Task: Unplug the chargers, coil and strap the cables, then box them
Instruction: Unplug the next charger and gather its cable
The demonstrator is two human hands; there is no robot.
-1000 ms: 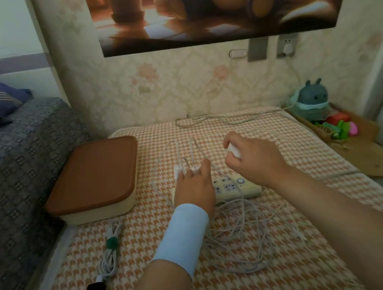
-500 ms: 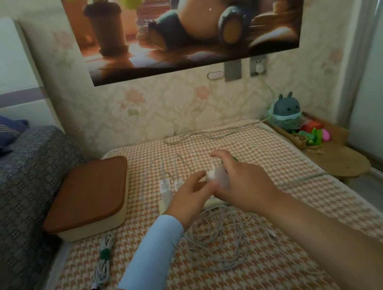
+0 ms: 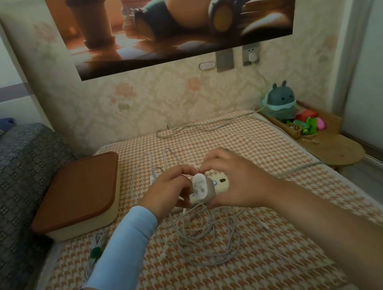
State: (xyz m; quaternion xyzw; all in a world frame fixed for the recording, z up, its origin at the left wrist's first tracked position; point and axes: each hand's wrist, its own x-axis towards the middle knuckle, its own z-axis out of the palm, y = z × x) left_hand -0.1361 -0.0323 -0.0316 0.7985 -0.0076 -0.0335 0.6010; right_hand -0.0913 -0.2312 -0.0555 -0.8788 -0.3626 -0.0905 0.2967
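The right hand (image 3: 239, 182) grips a white charger (image 3: 201, 187), prongs facing the near side, and the left hand (image 3: 168, 192) pinches its left edge. The charger is held just above the power strip (image 3: 221, 181), with loose cable (image 3: 207, 240) heaped nearer and a lidded box (image 3: 78, 190) to the left.

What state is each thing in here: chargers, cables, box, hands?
white charger: unplugged, held in both hands.
left hand: fingers curled on white charger.
right hand: fingers curled on white charger.
other chargers: plugged into power strip.
loose cable: uncoiled, tangled.
bundled cable: coiled, green strap on.
box: lid on.
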